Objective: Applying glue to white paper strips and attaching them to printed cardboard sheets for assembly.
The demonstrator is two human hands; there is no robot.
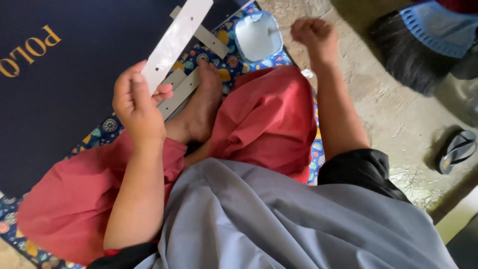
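My left hand is closed on one end of a long pale grey strip, which slants up to the right over a large dark navy board. My right hand is curled shut over the concrete floor, just right of a small blue tub of white paste. Nothing shows inside that fist. Two more grey strips lie on the patterned mat, one of them under my bare foot.
My red trouser legs and grey shirt fill the lower view. A dark broom with a blue head lies at the top right. A sandal rests on the concrete floor at the right.
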